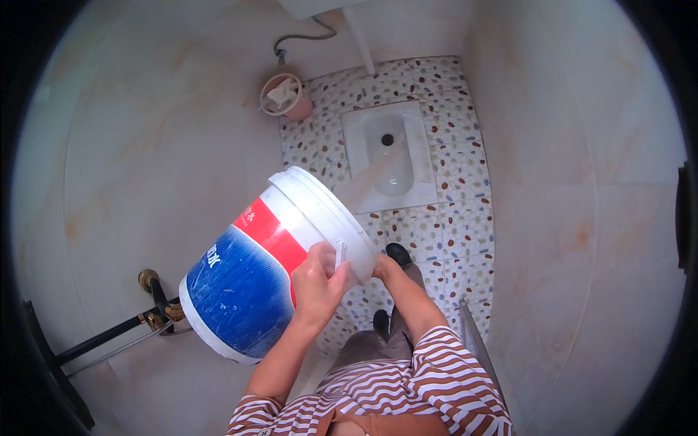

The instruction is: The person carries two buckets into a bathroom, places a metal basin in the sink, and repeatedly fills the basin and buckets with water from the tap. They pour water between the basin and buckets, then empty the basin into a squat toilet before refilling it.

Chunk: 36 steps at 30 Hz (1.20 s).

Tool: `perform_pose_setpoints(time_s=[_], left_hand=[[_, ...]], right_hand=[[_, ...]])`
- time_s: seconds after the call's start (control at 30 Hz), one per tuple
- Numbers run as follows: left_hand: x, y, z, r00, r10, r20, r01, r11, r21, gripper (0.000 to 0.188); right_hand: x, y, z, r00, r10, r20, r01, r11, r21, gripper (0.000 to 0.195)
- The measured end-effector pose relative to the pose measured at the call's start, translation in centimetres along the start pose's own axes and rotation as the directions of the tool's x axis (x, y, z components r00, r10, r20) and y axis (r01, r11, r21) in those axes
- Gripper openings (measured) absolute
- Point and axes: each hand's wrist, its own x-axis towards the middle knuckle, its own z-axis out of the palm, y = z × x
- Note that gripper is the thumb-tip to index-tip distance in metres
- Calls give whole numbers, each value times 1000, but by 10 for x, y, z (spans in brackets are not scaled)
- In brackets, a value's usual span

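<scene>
A large white plastic bucket [262, 267] with a blue and red printed wrap is held tilted, its mouth facing up and to the right over the floor. My left hand [319, 275] is on its side near the rim, by the white handle lug. My right hand [384, 267] is at the lower edge of the rim, its fingers partly hidden by the bucket. Brownish liquid appears to stream from the mouth towards a white squat toilet [392, 180] set in the floor. The inside of the bucket is hidden.
A pink waste bin [299, 106] with white waste stands in the back left corner. A braided hose [305, 37] and a white pipe [358, 43] hang at the back wall. Black pipework with brass fittings [155, 316] is at the left. Pebble-patterned tiles [458, 163] cover the floor between close walls.
</scene>
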Motion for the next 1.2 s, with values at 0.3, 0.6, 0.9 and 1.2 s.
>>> perform_pose_setpoints(time_s=[0.3, 0.6, 0.9, 1.2], left_hand=[[-36, 30, -16, 999, 5, 52, 15, 928, -372, 22], [-103, -40, -37, 943, 159, 293, 23, 845, -534, 24], [-182, -92, 60, 757, 183, 627, -62, 976, -210, 47], [-268, -57, 84, 673, 454, 583, -404, 887, -224, 53]], right_hand=[[-40, -18, 6, 940, -264, -217, 216, 951, -223, 38], [-187, 113, 55, 298, -686, -664, 512, 702, -496, 47], [-263, 316, 22, -282, -528, -801, 558, 590, -584, 46], [-272, 382, 5, -139, -528, -838, 834, 394, -387, 42]])
